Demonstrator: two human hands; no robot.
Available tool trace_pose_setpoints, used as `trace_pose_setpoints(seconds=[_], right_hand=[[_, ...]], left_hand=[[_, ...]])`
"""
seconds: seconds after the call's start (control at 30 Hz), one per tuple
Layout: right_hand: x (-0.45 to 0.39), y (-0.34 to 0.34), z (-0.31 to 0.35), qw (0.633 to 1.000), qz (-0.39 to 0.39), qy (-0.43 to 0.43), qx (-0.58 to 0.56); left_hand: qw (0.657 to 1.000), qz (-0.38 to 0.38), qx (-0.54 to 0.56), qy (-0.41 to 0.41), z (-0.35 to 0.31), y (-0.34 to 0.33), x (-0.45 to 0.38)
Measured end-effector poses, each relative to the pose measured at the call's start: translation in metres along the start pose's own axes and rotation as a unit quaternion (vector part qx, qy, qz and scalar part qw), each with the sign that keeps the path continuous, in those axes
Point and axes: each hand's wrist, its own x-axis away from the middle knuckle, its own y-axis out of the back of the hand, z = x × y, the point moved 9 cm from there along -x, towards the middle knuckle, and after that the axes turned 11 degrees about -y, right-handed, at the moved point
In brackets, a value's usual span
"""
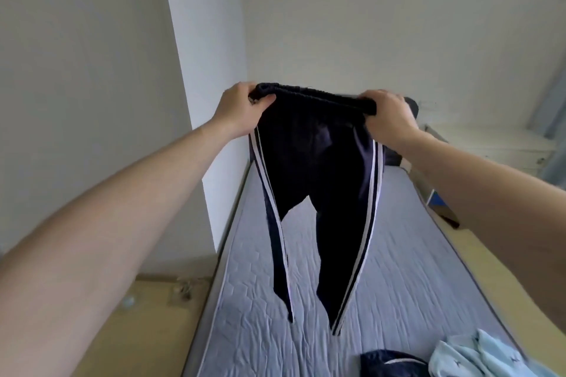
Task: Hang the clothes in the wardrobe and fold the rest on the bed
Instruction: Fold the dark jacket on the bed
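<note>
Both hands, left (237, 109) and right (387, 118), grip dark white-striped track pants (318, 180) by the gathered elastic waistband, legs dangling above the quilted mattress (398, 269).

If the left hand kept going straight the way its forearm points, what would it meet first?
Probably the white wall. The left hand, gripping the waistband of the dark navy track pants with white side stripes, points up and away over the grey quilted mattress. Nothing else shows in that line, though depth is unclear.
</note>
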Motion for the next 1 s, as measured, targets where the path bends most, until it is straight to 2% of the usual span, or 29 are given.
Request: trace_pose_setpoints(seconds=[0.13,0.27,0.43,0.6,0.73,0.83,1.0], right_hand=[[0.001,0.03,0.007,0.997,-0.039,0.055,-0.031],[0.033,0.006,-0.007,0.995,-0.006,0.089,-0.044],[0.112,-0.105,-0.066,0.99,0.125,0.064,-0.008],[0.233,-0.25,-0.146,0.957,0.283,0.024,0.052],[0.35,-0.357,-0.214,0.918,0.389,-0.027,0.068],[0.455,-0.42,-0.263,0.873,0.474,-0.066,0.09],[0.61,-0.477,-0.322,0.805,0.573,-0.113,0.105]], left_hand=[[0.994,-0.016,-0.053,-0.098,-0.034,0.022,0.0],[0.993,-0.002,-0.033,-0.111,-0.026,0.006,0.042],[0.996,0.078,-0.002,-0.041,0.044,-0.069,0.149],[0.978,0.194,0.014,0.068,0.136,-0.178,0.302],[0.94,0.29,0.052,0.17,0.193,-0.265,0.447],[0.905,0.351,0.053,0.233,0.214,-0.314,0.559],[0.843,0.445,0.046,0.297,0.218,-0.368,0.719]])
